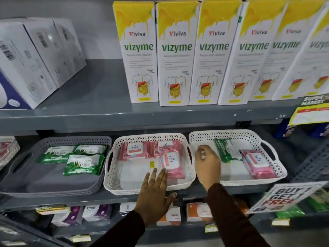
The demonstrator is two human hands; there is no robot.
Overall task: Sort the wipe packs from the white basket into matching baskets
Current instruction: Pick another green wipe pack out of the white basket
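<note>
Left hand [154, 195], flat and spread, rests on pink basket [114, 175] rim; right hand [207, 162], loosely curled and empty, hovers in source basket [277, 170] beside green pack [225, 151] and pink pack [258, 164]: light, soft, slippery film; pinch across edges.

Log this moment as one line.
left hand: open, over middle basket | right hand: empty, inside right basket | left there: green pack, pink pack

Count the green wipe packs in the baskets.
4: three in the grey basket at and; one in the right white basket at. None seem hidden.
</note>
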